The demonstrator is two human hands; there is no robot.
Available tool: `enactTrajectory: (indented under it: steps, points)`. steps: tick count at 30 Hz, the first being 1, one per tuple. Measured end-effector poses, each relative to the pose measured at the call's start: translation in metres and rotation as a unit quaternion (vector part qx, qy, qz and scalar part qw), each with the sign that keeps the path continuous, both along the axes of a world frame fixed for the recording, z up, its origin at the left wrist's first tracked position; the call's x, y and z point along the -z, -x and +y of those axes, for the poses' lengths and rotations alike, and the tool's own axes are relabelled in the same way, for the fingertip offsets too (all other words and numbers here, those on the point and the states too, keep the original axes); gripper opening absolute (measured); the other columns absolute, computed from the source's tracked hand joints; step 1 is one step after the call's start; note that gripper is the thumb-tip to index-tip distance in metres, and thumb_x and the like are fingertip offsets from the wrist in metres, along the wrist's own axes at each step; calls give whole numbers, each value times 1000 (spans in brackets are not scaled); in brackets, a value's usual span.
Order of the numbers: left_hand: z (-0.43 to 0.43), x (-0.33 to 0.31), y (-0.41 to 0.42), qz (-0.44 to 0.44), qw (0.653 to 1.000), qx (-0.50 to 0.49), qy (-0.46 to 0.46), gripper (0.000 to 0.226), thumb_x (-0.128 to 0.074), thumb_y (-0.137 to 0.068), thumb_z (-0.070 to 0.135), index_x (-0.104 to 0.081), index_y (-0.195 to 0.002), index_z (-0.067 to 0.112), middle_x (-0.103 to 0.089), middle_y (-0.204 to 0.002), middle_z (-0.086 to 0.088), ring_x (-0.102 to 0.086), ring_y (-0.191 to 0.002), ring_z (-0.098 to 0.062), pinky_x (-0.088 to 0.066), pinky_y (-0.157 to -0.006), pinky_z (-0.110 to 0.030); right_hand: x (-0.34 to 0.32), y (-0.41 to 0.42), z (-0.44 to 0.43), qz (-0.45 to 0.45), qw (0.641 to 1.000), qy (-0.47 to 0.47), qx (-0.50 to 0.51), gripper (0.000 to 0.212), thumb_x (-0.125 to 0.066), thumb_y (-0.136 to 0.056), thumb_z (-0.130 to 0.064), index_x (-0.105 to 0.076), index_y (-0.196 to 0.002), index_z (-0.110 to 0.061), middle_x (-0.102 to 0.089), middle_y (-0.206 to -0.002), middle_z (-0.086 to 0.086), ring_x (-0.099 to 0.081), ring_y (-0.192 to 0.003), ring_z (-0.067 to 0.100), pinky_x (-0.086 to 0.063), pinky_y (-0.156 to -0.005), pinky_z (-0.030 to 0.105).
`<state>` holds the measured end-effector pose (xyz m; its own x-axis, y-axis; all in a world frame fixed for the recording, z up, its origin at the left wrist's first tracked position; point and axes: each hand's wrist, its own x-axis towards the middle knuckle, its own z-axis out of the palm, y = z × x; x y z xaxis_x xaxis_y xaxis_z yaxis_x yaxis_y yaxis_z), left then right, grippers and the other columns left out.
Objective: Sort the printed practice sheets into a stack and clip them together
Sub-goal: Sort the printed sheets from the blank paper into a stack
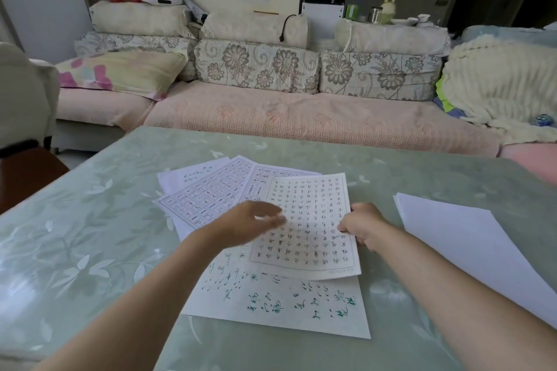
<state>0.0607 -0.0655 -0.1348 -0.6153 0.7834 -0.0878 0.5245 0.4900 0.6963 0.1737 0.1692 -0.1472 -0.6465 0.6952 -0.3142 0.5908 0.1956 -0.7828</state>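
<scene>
Just below the centre of the frame, a printed practice sheet (313, 220) with rows of small characters lies on top of a loose pile of papers on the green leaf-patterned table (90, 220). Its long axis runs from the lower middle of the frame toward the upper middle, tilted slightly to the left at the top. The right hand (361, 224) grips it at the middle of its right edge, fingers curled shut on the paper, so the sheet extends leftward from that hold. The left hand (250, 221) hovers over the sheet's left edge, blurred, fingers loosely spread and holding nothing that can be seen.

Beneath it, gridded practice sheets (208, 193) fan out toward the upper left, their corners pointing different ways. A larger sheet with green handwriting (280, 301) sticks out toward the bottom of the frame. To the right, well apart, lies a blank white stack of paper (470, 247), angled toward the lower right.
</scene>
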Motion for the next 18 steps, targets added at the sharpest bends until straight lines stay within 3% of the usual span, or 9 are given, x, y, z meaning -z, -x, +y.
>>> enactTrajectory:
  steps: [2, 4, 7, 10, 12, 16, 18]
  points:
    - [4, 9, 21, 71, 988, -139, -4, 45, -55, -94, 48, -52, -136, 32, -52, -136, 13, -57, -116, -18, -44, -103, -42, 5, 4, 2, 8, 998, -54, 8, 26, -48, -77, 7, -66, -93, -2, -71, -95, 13, -59, -71, 22, -42, -57, 24]
    - [5, 16, 37, 107, 969, -207, 83, 53, -56, -92, 44, -43, -141, 29, -46, -144, 0, -48, -125, -26, -42, -104, -49, 7, 8, 2, 9, 995, -97, 0, 28, -42, -77, 2, -61, -96, -7, -67, -90, 9, -53, -68, 21, -40, -57, 25]
    - [-2, 16, 52, 123, 956, -107, 246, 95, -72, -72, 63, -30, -150, 29, -28, -153, -4, -22, -141, -30, -27, -110, -57, 8, 13, 4, -16, 991, -129, -29, 35, -40, -74, -7, -56, -104, -17, -64, -93, 4, -56, -69, 21, -41, -52, 23]
    - [-16, 10, 59, 109, 954, -13, 279, 119, -80, -50, 70, -26, -150, 33, -25, -151, 0, -21, -138, -26, -27, -112, -59, 5, 13, 8, -51, 978, -196, -45, 33, -43, -78, -9, -48, -108, -23, -61, -95, -3, -61, -76, 21, -43, -54, 26]
    - [-23, 10, 62, 112, 956, 1, 272, 116, -83, -45, 69, -33, -145, 36, -31, -142, 4, -28, -130, -21, -32, -109, -56, 5, 12, 12, -62, 967, -238, -62, 30, -43, -76, -7, -49, -102, -20, -61, -92, -1, -61, -78, 23, -48, -59, 31]
    - [-28, 15, 70, 92, 966, -22, 241, 98, -86, -43, 66, -45, -127, 36, -46, -121, 7, -48, -108, -16, -45, -99, -44, 8, 11, 16, -73, 953, -278, -97, 17, -39, -74, -1, -42, -80, -17, -53, -78, 1, -48, -65, 22, -35, -53, 30]
    - [-30, 16, 76, 67, 970, -37, 230, 90, -87, -45, 63, -47, -120, 33, -54, -114, 8, -56, -100, -15, -50, -93, -41, 9, 10, 18, -79, 944, -298, -114, 19, -38, -74, -1, -45, -83, -16, -55, -79, 0, -51, -68, 22, -36, -54, 30]
